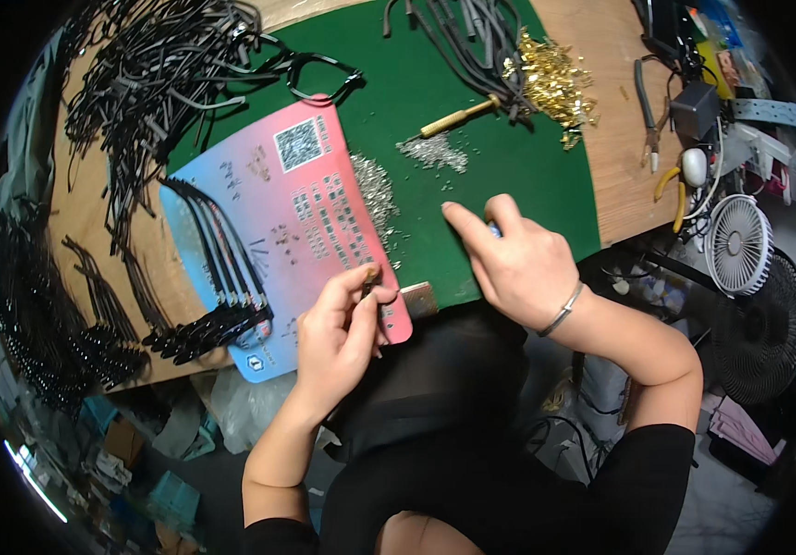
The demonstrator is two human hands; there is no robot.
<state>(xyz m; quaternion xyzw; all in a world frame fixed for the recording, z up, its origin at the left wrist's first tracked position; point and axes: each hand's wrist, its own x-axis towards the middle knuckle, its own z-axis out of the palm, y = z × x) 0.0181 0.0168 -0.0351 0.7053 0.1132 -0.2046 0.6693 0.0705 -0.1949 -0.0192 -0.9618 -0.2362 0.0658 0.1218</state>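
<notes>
A: Where are your hands?

B: Your left hand pinches a black arm piece at the pink card's edge. Your right hand grips a blue-tipped tool over the green mat, forefinger extended.

A: Advice?

B: Steady the piece; the tiny screws lie just beside.

We cannot make out what the right hand encloses; only a blue tip shows. The dark piece in the left hand's fingers is mostly hidden. The silver bits are too small to identify.
</notes>
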